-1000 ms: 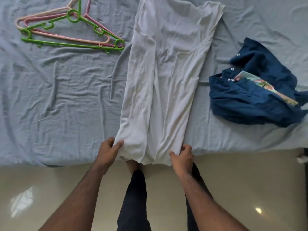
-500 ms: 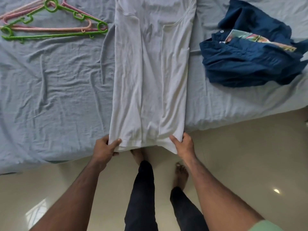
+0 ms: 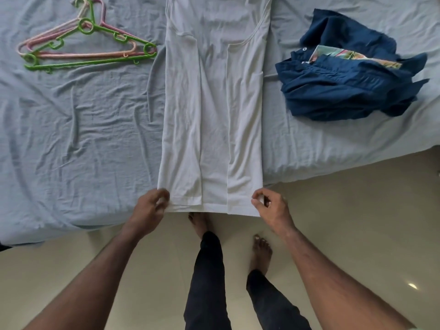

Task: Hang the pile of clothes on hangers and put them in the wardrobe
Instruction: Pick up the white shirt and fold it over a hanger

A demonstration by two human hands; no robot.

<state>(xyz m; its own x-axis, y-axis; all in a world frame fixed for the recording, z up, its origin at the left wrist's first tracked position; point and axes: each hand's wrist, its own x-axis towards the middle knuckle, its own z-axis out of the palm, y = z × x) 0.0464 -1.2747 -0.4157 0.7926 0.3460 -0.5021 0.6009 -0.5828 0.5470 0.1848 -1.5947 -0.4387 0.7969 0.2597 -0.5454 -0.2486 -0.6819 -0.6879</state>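
Observation:
A white sleeveless shirt [image 3: 214, 110] lies lengthwise on the bed with both side edges folded inward, and its hem hangs over the bed's near edge. My left hand [image 3: 150, 208] pinches the hem's left corner. My right hand [image 3: 271, 208] pinches the hem's right corner. A stack of plastic hangers [image 3: 83, 46], green on top of pink ones, lies at the far left of the bed. A crumpled dark blue garment [image 3: 345, 84] with a patterned cloth tucked in it sits at the right.
The bed is covered by a wrinkled pale blue sheet [image 3: 71, 127]. Its near edge runs across the middle of the view. Below it is a glossy cream floor [image 3: 357, 222], where my legs and bare feet stand. No wardrobe is in view.
I have stepped back from the bed, drawing the shirt's hem out over the edge. Both hands have shifted from pressing the hem to pinching its corners.

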